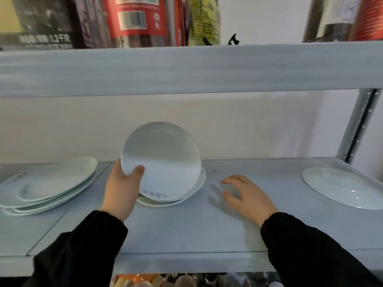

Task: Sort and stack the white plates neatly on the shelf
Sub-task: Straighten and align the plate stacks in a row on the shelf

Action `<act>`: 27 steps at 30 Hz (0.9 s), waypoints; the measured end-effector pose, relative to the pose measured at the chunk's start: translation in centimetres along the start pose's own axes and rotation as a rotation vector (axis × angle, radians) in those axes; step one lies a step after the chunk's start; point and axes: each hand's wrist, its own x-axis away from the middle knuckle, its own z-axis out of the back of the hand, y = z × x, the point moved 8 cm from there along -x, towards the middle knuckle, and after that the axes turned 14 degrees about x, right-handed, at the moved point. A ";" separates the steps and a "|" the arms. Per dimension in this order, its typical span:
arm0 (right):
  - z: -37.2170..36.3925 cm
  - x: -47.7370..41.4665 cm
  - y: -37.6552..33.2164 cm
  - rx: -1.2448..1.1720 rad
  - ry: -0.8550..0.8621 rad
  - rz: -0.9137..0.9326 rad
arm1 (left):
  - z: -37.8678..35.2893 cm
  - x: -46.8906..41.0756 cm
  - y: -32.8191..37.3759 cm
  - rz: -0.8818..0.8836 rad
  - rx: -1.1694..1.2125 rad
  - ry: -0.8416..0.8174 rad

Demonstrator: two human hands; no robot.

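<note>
Head view:
- The left hand (122, 187) grips the plate (163, 160) at its 8 o'clock rim, thumb (137, 170) curled over the face and the fingers hidden behind it.
- The plate stands steeply tilted, face toward the camera. Its low edge is at the centre stack (202, 177); I cannot tell whether the two touch.
- The right hand (246, 195) holds nothing. Its fingers are spread and relaxed just above the shelf (186, 235), at 3 o'clock of the centre stack.
- The step in hand looks like laying this plate flat on the centre stack.
- To do it well, the low edge should seat first and the top should tip down slowly, so rim meets rim without a clack.
- The free hand is well placed to steady the stack's 3 o'clock side and nudge the rims into line.
- The thumb should slide off last, or the plate may skate sideways on the glaze.
- A left stack (51, 185) of wider plates sits at 9 o'clock, splayed and uneven.
- A lone right plate (339, 187) lies at 3 o'clock, well apart, not yet sorted.
</note>
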 end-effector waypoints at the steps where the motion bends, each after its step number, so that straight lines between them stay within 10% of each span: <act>1: -0.2 -0.2 -0.5 0.000 0.001 -0.003 | 1.1 -1.3 -1.3 0.071 0.059 -0.006; 8: -0.7 -0.6 -2.8 -0.006 0.048 -0.058 | 3.2 -5.5 -6.6 0.268 -0.090 -0.040; 27: -0.4 0.1 -1.1 0.055 0.086 -0.181 | 2.7 -5.7 -7.3 0.079 -0.380 -0.194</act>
